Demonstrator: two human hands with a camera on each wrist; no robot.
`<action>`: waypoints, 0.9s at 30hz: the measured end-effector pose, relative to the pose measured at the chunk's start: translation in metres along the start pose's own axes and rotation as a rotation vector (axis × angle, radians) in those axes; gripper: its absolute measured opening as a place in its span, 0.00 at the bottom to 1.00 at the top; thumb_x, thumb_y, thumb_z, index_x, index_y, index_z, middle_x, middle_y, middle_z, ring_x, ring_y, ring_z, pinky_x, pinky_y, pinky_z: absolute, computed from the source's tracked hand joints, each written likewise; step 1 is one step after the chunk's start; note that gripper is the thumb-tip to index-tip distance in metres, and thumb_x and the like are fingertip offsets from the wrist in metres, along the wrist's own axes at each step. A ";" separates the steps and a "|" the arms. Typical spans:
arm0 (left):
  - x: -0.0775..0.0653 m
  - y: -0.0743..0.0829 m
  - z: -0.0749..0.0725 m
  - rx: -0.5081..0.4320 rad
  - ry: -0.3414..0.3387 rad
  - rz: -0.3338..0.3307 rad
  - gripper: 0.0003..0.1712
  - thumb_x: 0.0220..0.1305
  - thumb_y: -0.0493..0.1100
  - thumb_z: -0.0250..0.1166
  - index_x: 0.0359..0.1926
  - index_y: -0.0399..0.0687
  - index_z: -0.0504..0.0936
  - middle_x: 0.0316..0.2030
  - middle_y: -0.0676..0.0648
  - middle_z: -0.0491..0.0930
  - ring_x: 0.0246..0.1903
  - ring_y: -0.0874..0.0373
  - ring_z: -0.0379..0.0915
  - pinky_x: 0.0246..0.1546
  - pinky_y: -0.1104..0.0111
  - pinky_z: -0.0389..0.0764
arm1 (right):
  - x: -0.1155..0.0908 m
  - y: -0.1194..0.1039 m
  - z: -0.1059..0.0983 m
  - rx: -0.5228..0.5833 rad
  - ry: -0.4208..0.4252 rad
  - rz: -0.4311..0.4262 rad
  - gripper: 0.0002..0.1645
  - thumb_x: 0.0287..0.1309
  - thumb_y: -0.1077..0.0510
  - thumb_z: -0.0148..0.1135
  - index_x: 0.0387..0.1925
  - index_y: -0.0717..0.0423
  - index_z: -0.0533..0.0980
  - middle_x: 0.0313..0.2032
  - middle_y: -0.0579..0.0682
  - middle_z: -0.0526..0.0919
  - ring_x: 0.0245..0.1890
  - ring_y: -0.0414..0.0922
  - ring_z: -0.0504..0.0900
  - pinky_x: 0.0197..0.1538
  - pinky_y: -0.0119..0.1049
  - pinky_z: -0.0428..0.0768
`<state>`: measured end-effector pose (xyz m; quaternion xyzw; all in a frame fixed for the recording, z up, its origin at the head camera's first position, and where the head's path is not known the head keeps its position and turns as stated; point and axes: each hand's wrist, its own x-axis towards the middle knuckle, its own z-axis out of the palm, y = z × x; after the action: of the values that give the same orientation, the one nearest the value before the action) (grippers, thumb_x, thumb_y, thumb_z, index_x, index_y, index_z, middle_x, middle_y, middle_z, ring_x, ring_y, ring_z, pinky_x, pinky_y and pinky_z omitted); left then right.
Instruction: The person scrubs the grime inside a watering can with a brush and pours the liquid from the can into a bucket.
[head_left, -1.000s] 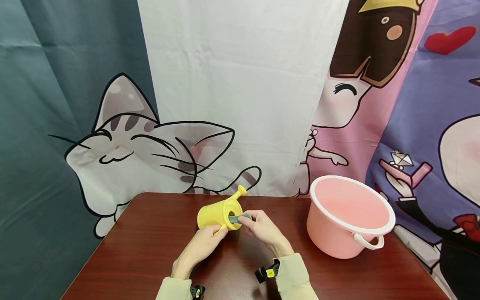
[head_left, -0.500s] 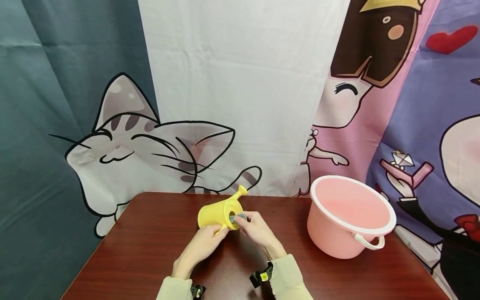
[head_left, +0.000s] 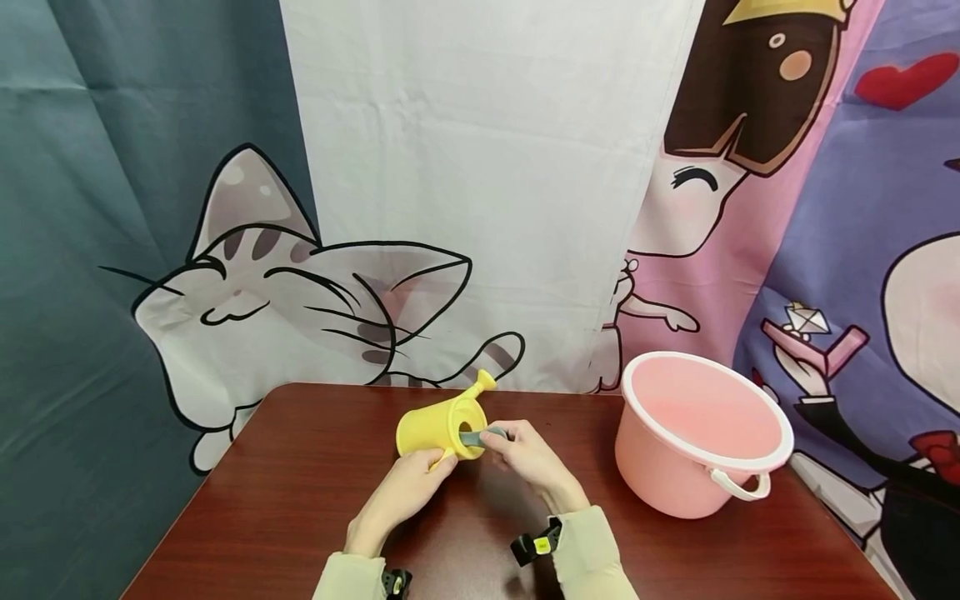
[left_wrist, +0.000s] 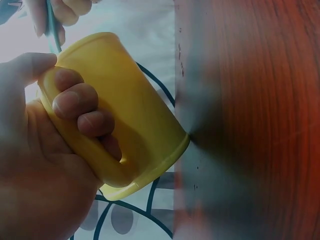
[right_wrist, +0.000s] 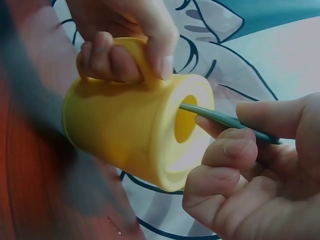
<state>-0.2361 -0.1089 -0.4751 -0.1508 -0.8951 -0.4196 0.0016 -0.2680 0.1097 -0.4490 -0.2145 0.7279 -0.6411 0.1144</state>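
Note:
A yellow toy watering can is tipped toward its side, its round opening facing right and its spout pointing up and back. My left hand grips the can by its handle, fingers curled through the loop, as the left wrist view shows. Between thumb and fingers, my right hand pinches a slim grey-green tool with a widened, rounded outer end. The tool's other end reaches into the can's opening and is hidden inside. In the left wrist view, the can's bottom edge is right at the tabletop.
A pink bucket with a white rim and side handle stands on the right of the dark red-brown wooden table. Behind the table's far edge hangs a cartoon-printed curtain. Each wrist wears a black camera strap.
My right hand moved toward the can, pushing the tool deeper, then drew back right so more of the tool shows. The left hand and can have stayed nearly still.

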 end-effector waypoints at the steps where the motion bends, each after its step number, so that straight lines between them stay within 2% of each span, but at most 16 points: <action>1: 0.000 0.000 0.000 0.000 0.000 -0.004 0.22 0.72 0.57 0.54 0.22 0.54 0.70 0.18 0.58 0.59 0.20 0.65 0.56 0.26 0.70 0.64 | 0.000 0.000 -0.001 -0.003 0.001 0.003 0.16 0.68 0.59 0.57 0.33 0.71 0.76 0.15 0.49 0.63 0.16 0.42 0.60 0.24 0.31 0.62; 6: 0.000 -0.001 0.000 0.008 0.009 -0.006 0.23 0.72 0.58 0.54 0.21 0.54 0.69 0.18 0.58 0.59 0.19 0.65 0.55 0.25 0.70 0.63 | -0.003 -0.003 -0.006 -0.018 0.007 0.010 0.14 0.69 0.57 0.57 0.30 0.62 0.78 0.15 0.50 0.62 0.17 0.44 0.61 0.25 0.32 0.62; 10: 0.000 -0.001 -0.001 0.012 0.019 0.000 0.23 0.72 0.58 0.54 0.21 0.54 0.69 0.18 0.58 0.59 0.19 0.65 0.54 0.25 0.70 0.62 | -0.006 -0.008 -0.009 -0.022 0.006 0.013 0.14 0.69 0.56 0.57 0.31 0.61 0.79 0.15 0.51 0.61 0.18 0.47 0.60 0.27 0.34 0.62; 17: 0.000 -0.001 -0.001 0.013 0.029 0.004 0.23 0.72 0.57 0.54 0.21 0.54 0.69 0.17 0.59 0.59 0.19 0.65 0.54 0.24 0.71 0.62 | -0.009 -0.011 -0.014 -0.024 0.007 0.003 0.13 0.69 0.56 0.57 0.32 0.61 0.80 0.16 0.53 0.64 0.22 0.60 0.59 0.26 0.35 0.63; 23: 0.001 -0.001 -0.002 0.000 0.023 0.003 0.23 0.72 0.57 0.54 0.21 0.53 0.69 0.17 0.58 0.60 0.19 0.65 0.55 0.23 0.71 0.62 | -0.006 -0.009 -0.010 -0.018 0.008 -0.004 0.14 0.69 0.56 0.57 0.31 0.62 0.78 0.15 0.50 0.62 0.18 0.48 0.60 0.27 0.35 0.62; 27: 0.001 -0.001 -0.002 -0.010 0.018 -0.006 0.23 0.72 0.57 0.54 0.21 0.53 0.69 0.17 0.58 0.60 0.18 0.65 0.55 0.23 0.71 0.62 | -0.003 -0.006 -0.006 0.009 0.002 -0.007 0.16 0.69 0.58 0.56 0.33 0.70 0.77 0.16 0.50 0.63 0.17 0.44 0.61 0.25 0.31 0.62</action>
<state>-0.2370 -0.1108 -0.4746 -0.1443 -0.8934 -0.4253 0.0077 -0.2672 0.1154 -0.4425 -0.2160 0.7245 -0.6449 0.1122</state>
